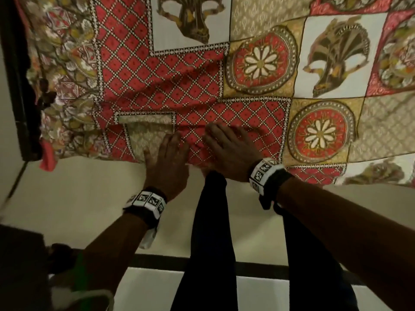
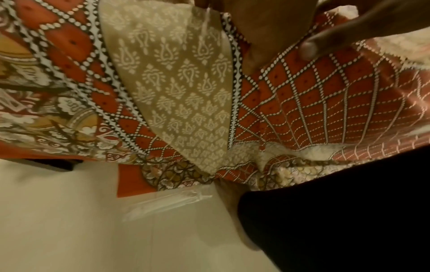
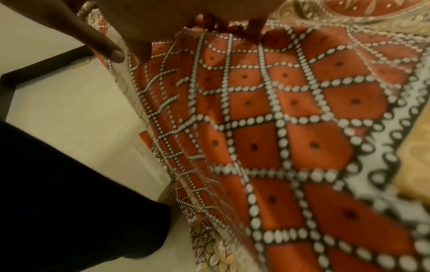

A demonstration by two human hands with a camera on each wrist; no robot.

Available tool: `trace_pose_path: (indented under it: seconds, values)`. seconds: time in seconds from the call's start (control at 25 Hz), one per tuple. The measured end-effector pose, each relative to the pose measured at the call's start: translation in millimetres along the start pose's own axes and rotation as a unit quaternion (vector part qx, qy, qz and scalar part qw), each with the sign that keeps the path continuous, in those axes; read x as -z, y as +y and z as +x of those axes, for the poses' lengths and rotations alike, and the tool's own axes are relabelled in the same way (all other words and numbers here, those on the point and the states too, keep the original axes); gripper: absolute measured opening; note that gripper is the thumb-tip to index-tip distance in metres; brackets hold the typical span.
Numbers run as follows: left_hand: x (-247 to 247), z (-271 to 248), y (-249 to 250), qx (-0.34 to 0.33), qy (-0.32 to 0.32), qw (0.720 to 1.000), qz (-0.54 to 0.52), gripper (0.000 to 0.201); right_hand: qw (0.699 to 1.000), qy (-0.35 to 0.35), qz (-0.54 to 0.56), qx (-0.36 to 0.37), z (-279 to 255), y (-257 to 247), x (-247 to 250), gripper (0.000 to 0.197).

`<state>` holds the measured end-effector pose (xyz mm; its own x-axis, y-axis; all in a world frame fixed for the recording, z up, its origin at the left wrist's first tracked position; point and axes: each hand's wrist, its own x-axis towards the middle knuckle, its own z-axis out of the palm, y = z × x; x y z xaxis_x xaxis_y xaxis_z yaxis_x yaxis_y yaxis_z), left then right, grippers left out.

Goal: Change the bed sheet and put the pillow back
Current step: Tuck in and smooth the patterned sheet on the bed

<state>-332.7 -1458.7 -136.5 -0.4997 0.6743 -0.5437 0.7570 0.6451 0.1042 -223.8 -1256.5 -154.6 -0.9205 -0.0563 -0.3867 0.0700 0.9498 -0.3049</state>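
Note:
A patterned bed sheet (image 1: pixel 157 75) in red lattice, beige and floral blocks covers the bed and hangs over its near edge. My left hand (image 1: pixel 167 158) lies flat on a beige panel at that edge, fingers pointing forward. Close beside it, my right hand (image 1: pixel 226 151) rests spread on the red lattice part. In the left wrist view the sheet (image 2: pixel 177 92) drapes down in folds below my left thumb (image 2: pixel 309 47). The right wrist view shows the sheet (image 3: pixel 279 110) creased under my fingers, with my right thumb (image 3: pixel 109 49) free at the side. No pillow is in view.
A dark bed frame (image 1: pixel 20 86) runs along the left side. My legs in black trousers (image 1: pixel 211 243) stand on a pale tiled floor (image 1: pixel 78 198) against the bed's edge. A clear plastic wrapper (image 2: pixel 167 204) lies on the floor under the hanging sheet.

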Motion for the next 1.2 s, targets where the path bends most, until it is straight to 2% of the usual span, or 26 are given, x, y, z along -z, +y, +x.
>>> trace_pose_path:
  seconds: [0.16, 0.24, 0.28, 0.4, 0.56, 0.64, 0.76, 0.8, 0.92, 1.0, 1.12, 1.2]
  values:
    - [1, -4, -43, 0.003, 0.033, 0.997, 0.075, 0.041, 0.999, 0.038, -0.017, -0.024, -16, -26, -19, 0.048]
    - [6, 3, -54, -0.032, 0.042, 0.993, 0.108, 0.031, 0.998, 0.058, -0.007, -0.02, -13, -33, -19, 0.038]
    - [8, 5, -56, -0.055, 0.045, 0.991, 0.117, 0.029, 0.998, 0.057, 0.006, -0.02, -11, -37, -16, 0.04]
    - [9, 5, -57, -0.096, 0.056, 0.986, 0.127, 0.026, 0.998, 0.026, 0.043, -0.03, -8, -44, -14, 0.046]
    - [-26, -40, -61, -0.197, 0.03, 0.973, 0.118, 0.025, 0.995, -0.043, 0.06, 0.072, -22, -55, -43, 0.04]
    - [-49, -68, -60, -0.21, -0.017, 0.972, 0.106, 0.029, 0.99, -0.085, 0.072, 0.091, -36, -63, -61, 0.046]
    - [-58, -75, -54, -0.14, -0.068, 0.985, 0.078, 0.035, 0.983, -0.156, 0.079, 0.056, -37, -71, -65, 0.047]
    - [-55, -70, -55, -0.124, -0.075, 0.987, 0.07, 0.034, 0.983, -0.159, 0.073, 0.049, -31, -75, -61, 0.049]
    - [-37, -52, -72, -0.041, -0.053, 0.997, 0.04, 0.027, 0.99, -0.112, 0.062, 0.053, 2, -97, -30, 0.035]
    - [-24, -44, -96, 0.072, -0.056, 0.996, 0.007, 0.029, 0.992, -0.079, 0.06, 0.072, 31, -113, -13, 0.03]
    - [-9, -40, -146, 0.258, -0.011, 0.961, -0.103, 0.039, 0.993, -0.052, 0.04, 0.099, 83, -139, -3, 0.031]
    - [-6, -38, -182, 0.343, 0.018, 0.923, -0.171, 0.046, 0.992, -0.041, 0.021, 0.116, 117, -156, 2, 0.04]
